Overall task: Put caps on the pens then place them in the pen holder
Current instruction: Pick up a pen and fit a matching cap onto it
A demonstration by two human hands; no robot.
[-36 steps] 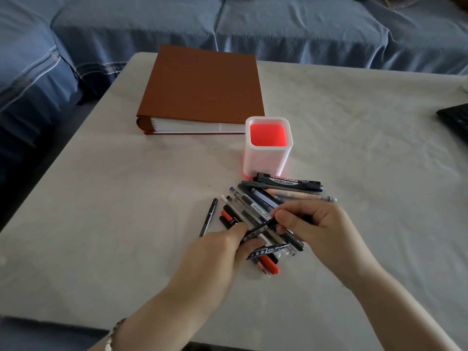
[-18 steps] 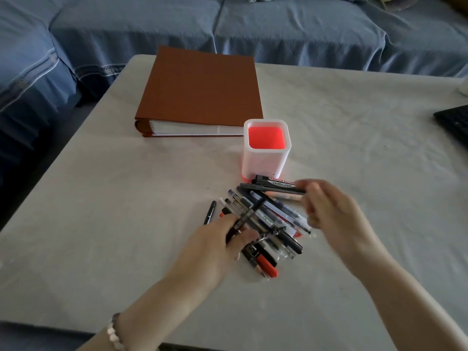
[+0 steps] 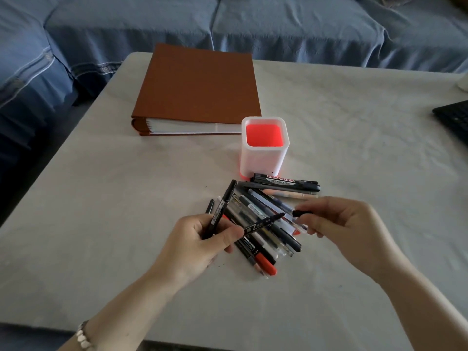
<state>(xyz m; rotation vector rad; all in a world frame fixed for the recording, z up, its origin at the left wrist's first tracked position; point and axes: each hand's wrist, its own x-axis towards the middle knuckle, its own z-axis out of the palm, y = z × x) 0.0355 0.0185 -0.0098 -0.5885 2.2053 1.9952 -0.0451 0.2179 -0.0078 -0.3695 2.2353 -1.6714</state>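
Just above the pile of pens [image 3: 266, 247], the left hand [image 3: 200, 239] grips two slim black pens at once, its fingers [image 3: 195, 225] and thumb curled round both barrels. One black pen [image 3: 222, 201] slants up and away, toward the pen holder [image 3: 263, 160]. The second black pen [image 3: 263, 222] lies nearly level, its uncapped tip pointing rightward at the right hand [image 3: 339, 224]. That hand pinches a small black cap [image 3: 301, 213] between thumb and forefinger, the other fingers loosely curled beneath. Cap and pen tip are close and roughly in line, but apart.

The pile rests on the pale counter [image 3: 126, 198] under both hands, a fan of black, grey, clear and red-ended pens lying across one another. At its far edge a whiteboard marker [image 3: 283, 179] lies flat, just in front of the holder's base. The holder stands upright beyond the pile, a white square cup with a glowing red inside.

Behind the holder, to the left, a brown album [image 3: 200, 82] lies closed on the counter. A blue sofa [image 3: 278, 26] runs along the far side, and the corner of a dark keyboard [image 3: 453, 117] shows at the right edge. A pale bracelet [image 3: 82, 335] circles the left wrist.
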